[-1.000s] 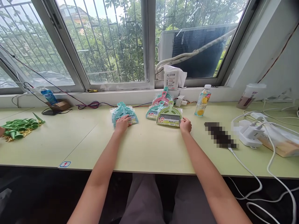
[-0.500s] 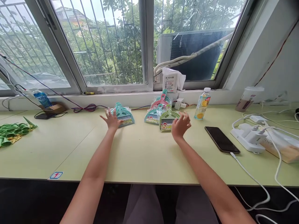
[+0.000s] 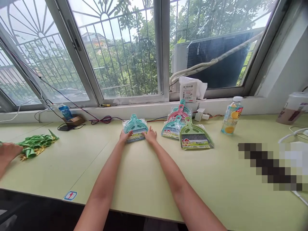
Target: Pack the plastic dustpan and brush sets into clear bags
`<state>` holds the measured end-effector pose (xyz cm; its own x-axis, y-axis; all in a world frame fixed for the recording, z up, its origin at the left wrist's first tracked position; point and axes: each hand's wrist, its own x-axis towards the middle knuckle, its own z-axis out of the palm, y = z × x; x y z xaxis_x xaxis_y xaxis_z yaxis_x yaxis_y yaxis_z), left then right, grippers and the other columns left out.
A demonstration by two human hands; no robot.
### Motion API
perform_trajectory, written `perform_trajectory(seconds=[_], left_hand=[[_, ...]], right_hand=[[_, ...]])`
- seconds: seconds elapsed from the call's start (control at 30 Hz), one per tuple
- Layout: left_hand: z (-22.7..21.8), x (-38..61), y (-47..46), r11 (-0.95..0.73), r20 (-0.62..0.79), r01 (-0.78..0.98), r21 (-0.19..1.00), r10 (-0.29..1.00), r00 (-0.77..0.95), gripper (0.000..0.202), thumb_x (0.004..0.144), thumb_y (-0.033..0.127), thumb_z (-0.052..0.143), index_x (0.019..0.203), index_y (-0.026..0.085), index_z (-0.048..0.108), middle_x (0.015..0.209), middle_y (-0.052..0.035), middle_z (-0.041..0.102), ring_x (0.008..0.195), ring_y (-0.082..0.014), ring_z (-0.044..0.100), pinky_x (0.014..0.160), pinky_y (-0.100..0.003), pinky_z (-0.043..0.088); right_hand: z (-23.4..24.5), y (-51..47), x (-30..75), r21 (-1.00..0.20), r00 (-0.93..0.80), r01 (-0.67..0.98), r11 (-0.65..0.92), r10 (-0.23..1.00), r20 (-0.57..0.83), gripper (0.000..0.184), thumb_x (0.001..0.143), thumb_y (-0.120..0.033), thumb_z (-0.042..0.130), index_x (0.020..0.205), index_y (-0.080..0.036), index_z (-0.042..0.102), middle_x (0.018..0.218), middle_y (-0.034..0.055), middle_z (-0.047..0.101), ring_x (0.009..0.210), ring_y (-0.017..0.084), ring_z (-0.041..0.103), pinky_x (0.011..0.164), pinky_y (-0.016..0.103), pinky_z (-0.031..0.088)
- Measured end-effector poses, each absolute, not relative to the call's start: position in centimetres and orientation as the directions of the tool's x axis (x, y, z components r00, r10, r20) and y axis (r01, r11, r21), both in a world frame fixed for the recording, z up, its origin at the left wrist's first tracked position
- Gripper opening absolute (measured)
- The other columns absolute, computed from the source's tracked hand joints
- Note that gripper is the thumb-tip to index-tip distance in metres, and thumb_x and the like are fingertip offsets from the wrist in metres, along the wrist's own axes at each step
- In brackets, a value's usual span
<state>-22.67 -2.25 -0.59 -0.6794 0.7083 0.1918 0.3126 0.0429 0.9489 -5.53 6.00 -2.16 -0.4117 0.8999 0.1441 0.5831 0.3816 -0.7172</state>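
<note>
A teal mini dustpan-and-brush set (image 3: 135,127) in clear wrapping lies on the light green table (image 3: 149,179) near the window. My left hand (image 3: 124,136) grips its left edge and my right hand (image 3: 150,135) grips its right edge, fingers curled on the wrapping. To the right lies a group of similar sets: a green one (image 3: 194,138) in front, a teal one (image 3: 172,128) behind it and a pink one (image 3: 180,112) at the back.
A drink bottle (image 3: 231,115) stands at the right, a plastic cup (image 3: 292,107) further right. A pile of green plastic parts (image 3: 36,144) lies at the left, with another person's hand (image 3: 8,152) beside it. Cables (image 3: 101,120), a small blue bottle (image 3: 64,111) and a white packet (image 3: 190,89) line the sill.
My right hand left the green set and crossed left to the teal set. Both hands rose off the table, then came down on the teal set's two edges.
</note>
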Motion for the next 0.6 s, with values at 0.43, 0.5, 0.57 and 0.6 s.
perform_trajectory(seconds=[0.43, 0.5, 0.57, 0.6], left_hand=[[-0.5, -24.1, 0.3, -0.05, 0.156, 0.173, 0.984, 0.721, -0.675, 0.058, 0.037, 0.033, 0.092, 0.085, 0.013, 0.065, 0.083, -0.01, 0.071, 0.081, -0.0282, 0.068, 0.07, -0.038, 0.057], [0.1, -23.9, 1.4, -0.151, 0.3, 0.276, 0.949, 0.704, -0.644, 0.062, 0.042, 0.032, 0.09, 0.096, 0.015, 0.065, 0.096, -0.0091, 0.07, 0.094, -0.028, 0.066, 0.081, -0.038, 0.055], [0.9, -23.6, 3.1, -0.276, 0.512, 0.461, 0.844, 0.671, -0.537, 0.065, 0.051, 0.033, 0.087, 0.108, 0.016, 0.062, 0.109, -0.0096, 0.067, 0.105, -0.0275, 0.063, 0.092, -0.039, 0.051], [1.2, -23.3, 4.1, -0.282, 0.563, 0.536, 0.795, 0.672, -0.482, 0.064, 0.056, 0.034, 0.084, 0.113, 0.017, 0.061, 0.113, -0.0101, 0.066, 0.109, -0.0272, 0.062, 0.096, -0.039, 0.049]], right_hand=[[-2.2, 8.7, -5.2, -0.745, -0.234, 0.593, 0.305, 0.951, 0.203, 0.063, 0.083, -0.049, 0.065, 0.136, -0.017, 0.051, 0.139, 0.017, 0.051, 0.126, 0.029, 0.053, 0.099, 0.035, 0.042], [-2.2, 9.1, -5.0, -0.758, -0.196, 0.569, 0.319, 0.948, 0.252, 0.055, 0.088, -0.046, 0.059, 0.136, -0.019, 0.05, 0.138, 0.015, 0.049, 0.122, 0.025, 0.056, 0.095, 0.032, 0.044], [-2.1, 9.8, -4.8, -0.78, -0.127, 0.535, 0.325, 0.944, 0.306, 0.052, 0.092, -0.04, 0.054, 0.139, -0.021, 0.046, 0.139, 0.0137, 0.048, 0.119, 0.023, 0.057, 0.094, 0.031, 0.044], [-2.0, 10.2, -4.7, -0.795, -0.085, 0.52, 0.313, 0.945, 0.317, 0.051, 0.093, -0.037, 0.053, 0.14, -0.021, 0.045, 0.14, 0.0134, 0.048, 0.119, 0.023, 0.057, 0.095, 0.032, 0.043]])
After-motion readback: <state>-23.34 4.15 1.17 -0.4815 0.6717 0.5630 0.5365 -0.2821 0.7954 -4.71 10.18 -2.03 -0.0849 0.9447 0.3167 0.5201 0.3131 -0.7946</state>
